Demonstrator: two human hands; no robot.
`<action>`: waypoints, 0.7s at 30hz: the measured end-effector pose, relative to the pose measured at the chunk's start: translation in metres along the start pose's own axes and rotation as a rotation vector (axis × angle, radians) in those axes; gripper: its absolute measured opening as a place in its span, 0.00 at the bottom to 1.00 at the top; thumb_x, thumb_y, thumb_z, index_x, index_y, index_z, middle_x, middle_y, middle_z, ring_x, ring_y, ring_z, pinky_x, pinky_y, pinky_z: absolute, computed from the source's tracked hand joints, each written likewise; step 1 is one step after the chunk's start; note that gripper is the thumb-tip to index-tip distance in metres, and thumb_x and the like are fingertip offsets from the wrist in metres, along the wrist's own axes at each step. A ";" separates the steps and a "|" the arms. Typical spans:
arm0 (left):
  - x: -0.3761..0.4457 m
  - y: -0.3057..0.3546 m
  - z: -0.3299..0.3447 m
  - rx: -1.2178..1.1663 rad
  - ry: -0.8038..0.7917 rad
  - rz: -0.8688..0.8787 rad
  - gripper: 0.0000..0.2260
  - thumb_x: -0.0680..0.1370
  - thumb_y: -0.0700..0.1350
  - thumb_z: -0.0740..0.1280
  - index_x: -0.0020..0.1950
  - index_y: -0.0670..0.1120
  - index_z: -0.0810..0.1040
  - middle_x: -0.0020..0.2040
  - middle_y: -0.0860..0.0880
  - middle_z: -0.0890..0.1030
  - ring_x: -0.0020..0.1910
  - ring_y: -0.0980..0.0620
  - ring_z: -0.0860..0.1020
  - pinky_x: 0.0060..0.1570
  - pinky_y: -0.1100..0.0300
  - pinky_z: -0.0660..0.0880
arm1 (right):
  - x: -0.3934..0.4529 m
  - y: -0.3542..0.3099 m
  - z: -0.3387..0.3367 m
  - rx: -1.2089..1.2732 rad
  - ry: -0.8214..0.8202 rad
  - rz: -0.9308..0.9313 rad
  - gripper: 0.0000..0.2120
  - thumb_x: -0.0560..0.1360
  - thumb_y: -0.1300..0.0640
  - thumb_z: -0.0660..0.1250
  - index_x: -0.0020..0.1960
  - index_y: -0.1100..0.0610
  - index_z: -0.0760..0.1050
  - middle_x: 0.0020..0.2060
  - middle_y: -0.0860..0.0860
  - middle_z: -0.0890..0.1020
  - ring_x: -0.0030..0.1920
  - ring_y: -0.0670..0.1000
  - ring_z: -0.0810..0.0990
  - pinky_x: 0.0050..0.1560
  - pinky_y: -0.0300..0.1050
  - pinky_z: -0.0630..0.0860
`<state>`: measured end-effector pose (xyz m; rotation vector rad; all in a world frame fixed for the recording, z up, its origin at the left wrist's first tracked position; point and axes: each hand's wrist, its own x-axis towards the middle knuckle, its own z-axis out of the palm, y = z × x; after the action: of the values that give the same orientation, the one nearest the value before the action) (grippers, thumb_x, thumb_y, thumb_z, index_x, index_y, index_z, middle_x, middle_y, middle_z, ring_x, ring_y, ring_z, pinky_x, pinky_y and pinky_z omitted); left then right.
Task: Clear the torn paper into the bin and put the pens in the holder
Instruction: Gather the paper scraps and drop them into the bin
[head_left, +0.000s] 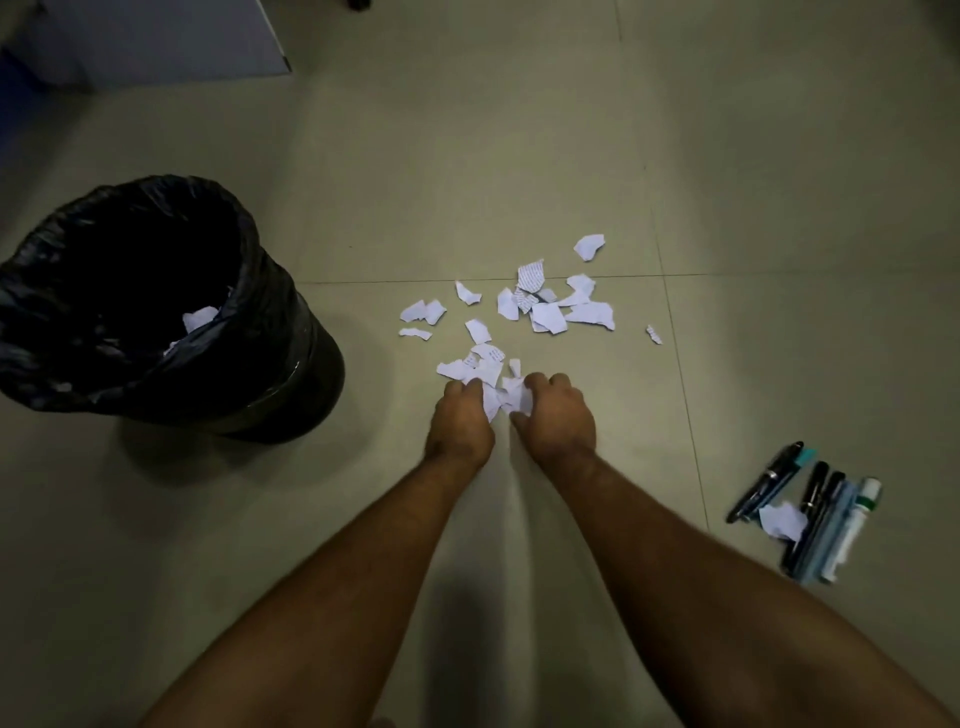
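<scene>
Torn white paper scraps (545, 306) lie scattered on the tiled floor in the middle of the view. My left hand (460, 421) and my right hand (556, 415) are side by side at the near edge of the pile, fingers curled round a small bunch of scraps (506, 397) between them. A bin lined with a black bag (260, 291) stands to the left, with a few paper pieces inside. Several pens and markers (815, 514) lie in a group on the floor at the right, one paper scrap (782, 519) on top of them.
A pale cabinet or panel (156, 41) stands at the far left. A single small scrap (654, 334) lies apart to the right of the pile. No pen holder is in view.
</scene>
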<state>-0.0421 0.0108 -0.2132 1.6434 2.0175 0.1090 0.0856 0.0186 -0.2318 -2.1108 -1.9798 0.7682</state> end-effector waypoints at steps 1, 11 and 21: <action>0.006 0.000 -0.001 -0.022 0.024 0.031 0.13 0.79 0.43 0.62 0.64 0.44 0.73 0.62 0.41 0.73 0.59 0.40 0.75 0.59 0.49 0.73 | 0.005 0.002 -0.002 0.006 0.040 0.003 0.20 0.75 0.47 0.67 0.64 0.55 0.72 0.57 0.58 0.74 0.56 0.62 0.75 0.47 0.52 0.75; 0.036 0.010 0.001 0.070 0.019 0.072 0.15 0.76 0.41 0.64 0.63 0.44 0.74 0.60 0.41 0.73 0.60 0.39 0.74 0.57 0.50 0.72 | 0.017 0.049 0.014 -0.182 0.383 -0.004 0.30 0.70 0.35 0.62 0.61 0.56 0.75 0.63 0.60 0.75 0.65 0.64 0.73 0.59 0.55 0.70; 0.097 0.000 -0.005 0.277 0.426 0.022 0.21 0.69 0.38 0.68 0.62 0.45 0.77 0.61 0.41 0.78 0.55 0.39 0.78 0.49 0.49 0.74 | 0.021 0.073 0.022 -0.162 0.434 -0.014 0.34 0.76 0.35 0.60 0.71 0.58 0.70 0.72 0.60 0.69 0.74 0.62 0.65 0.73 0.57 0.61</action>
<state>-0.0559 0.1027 -0.2430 1.9437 2.4184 0.2115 0.1399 0.0253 -0.2887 -2.1168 -1.8627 0.1273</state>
